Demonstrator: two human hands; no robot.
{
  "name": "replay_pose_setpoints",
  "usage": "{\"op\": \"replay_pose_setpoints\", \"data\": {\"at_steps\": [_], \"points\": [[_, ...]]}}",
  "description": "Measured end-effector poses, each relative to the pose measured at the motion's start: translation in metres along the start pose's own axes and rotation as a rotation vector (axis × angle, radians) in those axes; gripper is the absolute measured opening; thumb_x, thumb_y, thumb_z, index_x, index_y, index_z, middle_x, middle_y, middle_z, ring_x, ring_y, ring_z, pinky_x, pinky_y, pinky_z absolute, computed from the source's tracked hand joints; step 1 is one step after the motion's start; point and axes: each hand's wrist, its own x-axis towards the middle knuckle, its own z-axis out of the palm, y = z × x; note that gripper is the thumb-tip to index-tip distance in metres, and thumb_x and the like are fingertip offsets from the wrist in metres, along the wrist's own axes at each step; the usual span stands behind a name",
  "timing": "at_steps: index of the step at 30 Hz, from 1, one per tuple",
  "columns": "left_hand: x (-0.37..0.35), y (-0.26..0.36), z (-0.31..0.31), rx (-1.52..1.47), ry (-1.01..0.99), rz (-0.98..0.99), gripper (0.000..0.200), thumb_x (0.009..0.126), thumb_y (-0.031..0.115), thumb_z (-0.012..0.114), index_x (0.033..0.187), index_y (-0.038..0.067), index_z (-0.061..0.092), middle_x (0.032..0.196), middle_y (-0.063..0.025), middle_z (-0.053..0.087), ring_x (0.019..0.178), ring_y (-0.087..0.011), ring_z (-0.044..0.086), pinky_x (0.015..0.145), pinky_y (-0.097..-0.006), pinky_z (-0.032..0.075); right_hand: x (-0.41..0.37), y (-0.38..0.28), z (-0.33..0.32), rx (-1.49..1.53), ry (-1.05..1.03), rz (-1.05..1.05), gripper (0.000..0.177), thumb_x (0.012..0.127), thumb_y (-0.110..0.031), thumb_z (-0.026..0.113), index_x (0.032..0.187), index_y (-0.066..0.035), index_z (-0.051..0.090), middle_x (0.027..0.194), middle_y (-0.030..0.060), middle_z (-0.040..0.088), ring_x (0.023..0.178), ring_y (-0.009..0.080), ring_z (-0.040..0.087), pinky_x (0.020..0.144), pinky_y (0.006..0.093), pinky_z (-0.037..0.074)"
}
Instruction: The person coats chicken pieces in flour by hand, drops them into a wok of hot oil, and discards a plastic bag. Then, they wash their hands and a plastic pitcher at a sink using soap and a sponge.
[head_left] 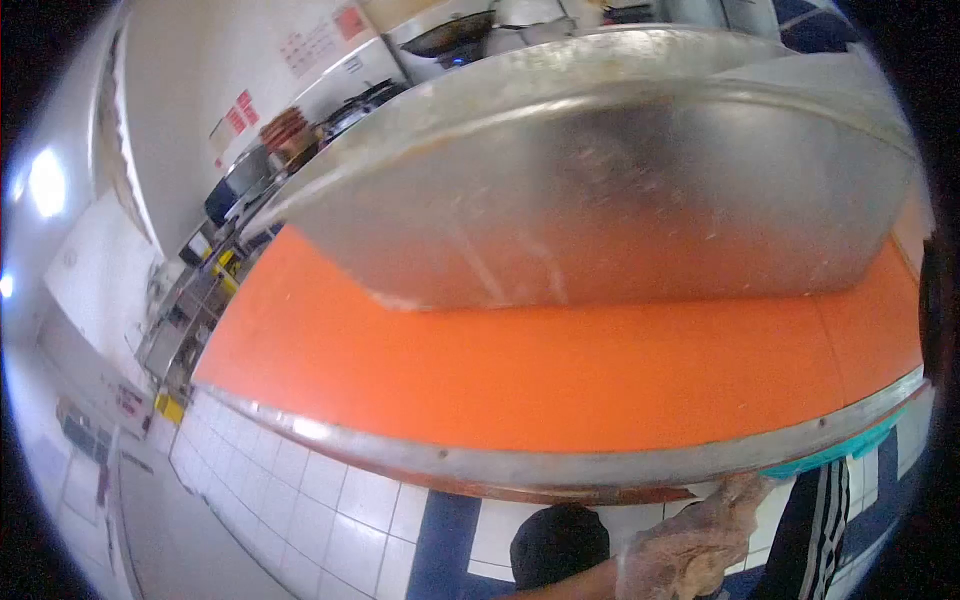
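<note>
My left hand [692,552] is low in the picture, below the table's near edge. Its forearm comes in from the lower left. Pale, flour-like residue coats the skin. The fingers look bunched together, but blur hides whether anything is in them. Close to the fingertips, a teal sheet or bag [838,446] hangs under the table rim. My right hand cannot be made out. A large, dull metal basin [620,200] stands on the orange tabletop [560,375], apart from the hand; its contents are mostly hidden by the wall.
A metal strip [480,463] edges the table. At the back, a wok [448,36] sits over a blue flame, and pots [240,178] line the left counter. White tiles [340,505] cover the floor. A black rounded shape [560,545] and a striped trouser leg [822,530] are below.
</note>
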Motion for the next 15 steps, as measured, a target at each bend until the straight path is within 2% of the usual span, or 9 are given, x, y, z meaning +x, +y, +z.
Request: {"op": "replay_pose_setpoints", "data": {"at_steps": [1, 3, 5, 7, 11, 12, 15], "points": [[-0.002, 0.001, -0.012, -0.088, -0.147, -0.002, 0.05, 0.089, 0.026, 0.065, 0.132, 0.008, 0.046, 0.102, -0.0091, 0.056, 0.078, -0.0188, 0.061, 0.056, -0.0275, 0.048, -0.004, 0.005, -0.014, 0.004, 0.026, -0.023, 0.026, 0.094, -0.029, 0.051, 0.107, -0.008, 0.06, 0.108, 0.011, 0.061, 0.093, 0.0206, 0.059, 0.082, 0.0358, 0.049], [-0.005, -0.003, -0.029, 0.127, -0.037, 0.066, 0.049, 0.091, 0.026, 0.061, 0.13, 0.006, 0.039, 0.111, -0.0076, 0.055, 0.084, -0.0153, 0.061, 0.066, -0.0254, 0.052, -0.016, 0.011, -0.049, 0.01, 0.064, -0.07, 0.027, 0.094, -0.029, 0.051, 0.108, -0.008, 0.06, 0.108, 0.011, 0.062, 0.093, 0.0205, 0.059, 0.082, 0.0357, 0.049], [0.013, -0.018, -0.059, 0.213, -0.005, 0.105, 0.049, 0.091, 0.026, 0.059, 0.129, 0.005, 0.036, 0.115, -0.0069, 0.054, 0.086, -0.0136, 0.06, 0.071, -0.0243, 0.054, -0.026, 0.028, -0.077, 0.031, 0.104, -0.122, 0.027, 0.094, -0.029, 0.051, 0.108, -0.008, 0.06, 0.108, 0.0109, 0.062, 0.093, 0.0204, 0.059, 0.082, 0.0356, 0.049], [0.013, -0.018, -0.064, -0.064, -0.432, -0.013, 0.046, 0.091, 0.023, 0.063, 0.126, 0.006, 0.039, 0.104, -0.0049, 0.057, 0.082, -0.0143, 0.061, 0.073, -0.0284, 0.054, -0.04, 0.026, -0.114, 0.062, 0.138, -0.191, 0.027, 0.094, -0.029, 0.051, 0.109, -0.008, 0.06, 0.108, 0.0109, 0.062, 0.093, 0.0203, 0.06, 0.082, 0.0355, 0.05], [0.013, -0.032, -0.052, 0.003, -0.471, 0.139, 0.036, 0.09, 0.02, 0.064, 0.118, 0.006, 0.045, 0.1, -0.0045, 0.057, 0.08, -0.0134, 0.061, 0.073, -0.0277, 0.054, -0.061, 0.035, -0.17, 0.11, 0.156, -0.281, 0.028, 0.093, -0.03, 0.052, 0.11, -0.008, 0.06, 0.108, 0.0108, 0.062, 0.093, 0.0202, 0.06, 0.082, 0.0353, 0.05], [0.01, -0.032, -0.039, -0.07, -0.335, 0.113, 0.029, 0.091, 0.019, 0.062, 0.113, 0.006, 0.048, 0.096, -0.0041, 0.058, 0.078, -0.0127, 0.061, 0.068, -0.0262, 0.054, -0.06, 0.032, -0.188, 0.126, 0.148, -0.288, 0.029, 0.093, -0.03, 0.052, 0.11, -0.008, 0.059, 0.108, 0.0108, 0.062, 0.093, 0.0201, 0.06, 0.082, 0.0353, 0.05], [0.016, -0.03, -0.03, -0.34, -0.378, -0.08, 0.013, 0.092, 0.015, 0.058, 0.101, 0.008, 0.054, 0.087, -0.0035, 0.059, 0.072, -0.0115, 0.062, 0.06, -0.0227, 0.053, -0.078, 0.028, -0.208, 0.15, 0.09, -0.31, 0.029, 0.093, -0.03, 0.052, 0.111, -0.007, 0.059, 0.108, 0.0107, 0.062, 0.093, 0.02, 0.06, 0.082, 0.0351, 0.05]]}}
